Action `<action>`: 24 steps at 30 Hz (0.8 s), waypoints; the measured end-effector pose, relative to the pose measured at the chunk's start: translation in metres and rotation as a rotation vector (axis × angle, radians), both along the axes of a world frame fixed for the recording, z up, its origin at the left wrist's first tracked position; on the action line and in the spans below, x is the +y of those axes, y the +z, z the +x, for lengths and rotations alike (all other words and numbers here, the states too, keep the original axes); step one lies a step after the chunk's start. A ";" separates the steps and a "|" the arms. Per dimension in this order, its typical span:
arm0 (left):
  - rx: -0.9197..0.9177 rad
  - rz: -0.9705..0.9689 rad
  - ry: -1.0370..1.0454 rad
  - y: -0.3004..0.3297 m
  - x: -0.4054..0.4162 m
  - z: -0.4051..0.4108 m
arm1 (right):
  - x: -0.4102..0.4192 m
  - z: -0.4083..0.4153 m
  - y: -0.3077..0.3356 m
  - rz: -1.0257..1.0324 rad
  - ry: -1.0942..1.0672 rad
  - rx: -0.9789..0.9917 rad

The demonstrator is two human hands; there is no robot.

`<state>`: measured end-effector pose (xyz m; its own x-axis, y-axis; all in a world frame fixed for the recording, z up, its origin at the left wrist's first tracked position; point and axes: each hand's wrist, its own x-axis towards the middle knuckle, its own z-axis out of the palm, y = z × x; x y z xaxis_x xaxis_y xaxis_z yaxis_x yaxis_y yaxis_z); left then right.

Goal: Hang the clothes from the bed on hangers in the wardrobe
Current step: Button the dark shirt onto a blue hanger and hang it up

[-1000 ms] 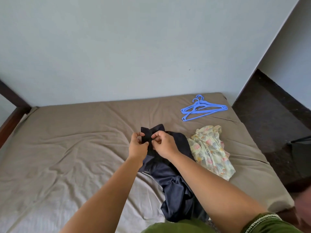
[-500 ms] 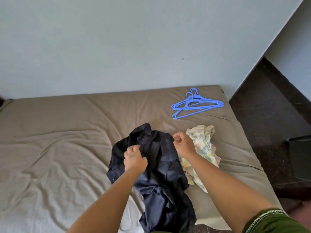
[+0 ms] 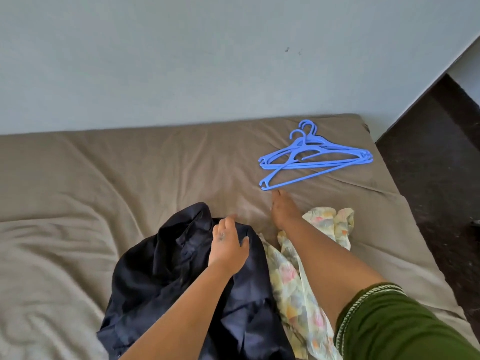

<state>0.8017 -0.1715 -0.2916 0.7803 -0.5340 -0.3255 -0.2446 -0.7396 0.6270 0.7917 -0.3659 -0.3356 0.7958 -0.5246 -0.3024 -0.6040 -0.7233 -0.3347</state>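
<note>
**Head view: hands over clothes on bed**

Left hand [image 3: 228,245] rested, fingers loosely spread, on the crumpled dark navy garment [image 3: 181,289]. Right hand [image 3: 284,209] was extended over the bed [image 3: 78,203], fingertips just short of the nearest of the blue hangers [image 3: 314,157]; contact could not be determined. Floral garment [image 3: 298,294] lay beside the navy one, partly under the right forearm. Green sleeve [image 3: 402,326] visible lower right.

Head view, angled down, close over bed [image 3: 130,178]
</note>
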 end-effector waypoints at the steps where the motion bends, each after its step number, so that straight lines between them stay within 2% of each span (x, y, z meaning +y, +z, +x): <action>1: 0.008 -0.004 0.010 0.002 0.004 0.002 | -0.004 0.003 0.001 -0.024 0.024 0.047; 2: -0.007 -0.023 0.007 -0.028 -0.004 0.015 | -0.024 0.018 -0.031 -0.079 0.044 0.066; 6: -0.023 -0.080 0.031 -0.065 -0.005 0.026 | -0.063 0.034 -0.076 -0.314 0.088 0.127; 9: -0.031 -0.121 0.049 -0.077 -0.003 0.034 | -0.072 0.046 -0.079 -0.379 0.118 0.174; 11: -0.014 -0.152 0.065 -0.076 0.001 0.038 | -0.061 0.055 -0.067 -0.418 0.215 0.153; 13: 0.063 -0.201 0.151 -0.075 0.003 0.035 | -0.035 0.061 -0.055 -0.370 0.337 0.130; 18: 0.600 -0.602 0.766 -0.022 0.002 0.059 | 0.062 0.054 0.010 -0.298 0.514 -0.261; 20: 0.587 -0.702 0.861 -0.003 0.018 0.066 | 0.109 0.045 0.032 -0.070 0.535 -0.313; 22: 0.559 -0.752 0.966 0.005 0.032 0.067 | 0.137 0.042 0.035 -0.059 0.637 -0.362; 24: 0.584 -0.837 1.052 0.021 0.064 0.063 | 0.148 0.042 0.066 0.124 0.669 -0.403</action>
<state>0.8644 -0.1075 -0.2707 0.7901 -0.0025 -0.6130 0.5998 0.2091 0.7723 0.8337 -0.2175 -0.2693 0.9911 0.1225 0.0513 0.1308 -0.8333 -0.5372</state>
